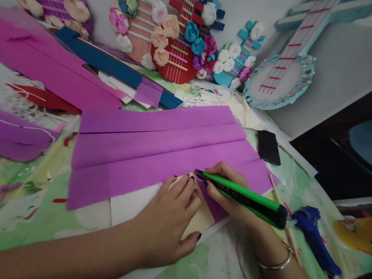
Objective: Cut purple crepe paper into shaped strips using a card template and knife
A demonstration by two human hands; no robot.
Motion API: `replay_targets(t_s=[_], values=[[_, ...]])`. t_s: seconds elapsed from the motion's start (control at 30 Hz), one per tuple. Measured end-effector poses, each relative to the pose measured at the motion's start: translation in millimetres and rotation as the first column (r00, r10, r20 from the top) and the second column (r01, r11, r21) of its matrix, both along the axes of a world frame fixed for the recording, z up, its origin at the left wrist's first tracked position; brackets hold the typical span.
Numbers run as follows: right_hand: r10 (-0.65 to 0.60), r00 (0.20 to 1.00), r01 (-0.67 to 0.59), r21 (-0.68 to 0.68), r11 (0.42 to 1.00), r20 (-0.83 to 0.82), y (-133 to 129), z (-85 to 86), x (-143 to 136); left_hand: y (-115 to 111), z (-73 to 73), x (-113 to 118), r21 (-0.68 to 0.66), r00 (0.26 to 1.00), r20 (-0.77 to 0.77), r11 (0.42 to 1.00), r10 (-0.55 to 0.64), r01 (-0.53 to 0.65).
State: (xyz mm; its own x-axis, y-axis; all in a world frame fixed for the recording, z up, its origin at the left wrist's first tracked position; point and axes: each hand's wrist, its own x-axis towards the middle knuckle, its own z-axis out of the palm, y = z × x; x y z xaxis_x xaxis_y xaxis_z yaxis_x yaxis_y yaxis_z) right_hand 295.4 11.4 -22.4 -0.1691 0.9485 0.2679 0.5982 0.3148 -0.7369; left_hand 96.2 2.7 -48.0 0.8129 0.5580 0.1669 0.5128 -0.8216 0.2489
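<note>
A green and black utility knife [246,196] is held in my right hand [230,191], its tip on the purple paper beside the edge of a cream card piece [204,217]. My left hand [173,218] presses flat on the cream piece, fingers spread and fingertips close to the blade. Under them lie a white sheet [130,211] and the large purple paper [158,145], which has lengthwise creases. The lower edge of the purple paper is partly hidden by my hands.
Decorated paper guitars [178,58] lean along the wall. A black phone [269,147] lies behind the right hand, a blue glue gun [315,239] to its right. Pink paper [52,73], white string [15,102] and a dark blue strip [113,69] are at the left.
</note>
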Motion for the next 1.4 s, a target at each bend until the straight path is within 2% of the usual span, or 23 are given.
replay_targets(t_s=[0.57, 0.8, 1.4], values=[[0.049, 0.998, -0.051, 0.054, 0.997, 0.039, -1.1, -2.1, 4.1, 0.4, 2.6, -0.1, -0.005, 1.000, -0.010, 1.000, 0.000, 0.000], [0.089, 0.996, -0.089, 0.022, 0.996, 0.029, -2.0, -3.1, 3.8, 0.7, 3.6, 0.6, -0.022, 1.000, -0.010, 1.000, 0.006, -0.006], [0.099, 0.994, -0.101, 0.054, 0.993, 0.052, -5.6, -2.1, 5.4, 0.5, 1.3, -0.4, -0.010, 1.000, -0.014, 1.000, 0.006, -0.006]])
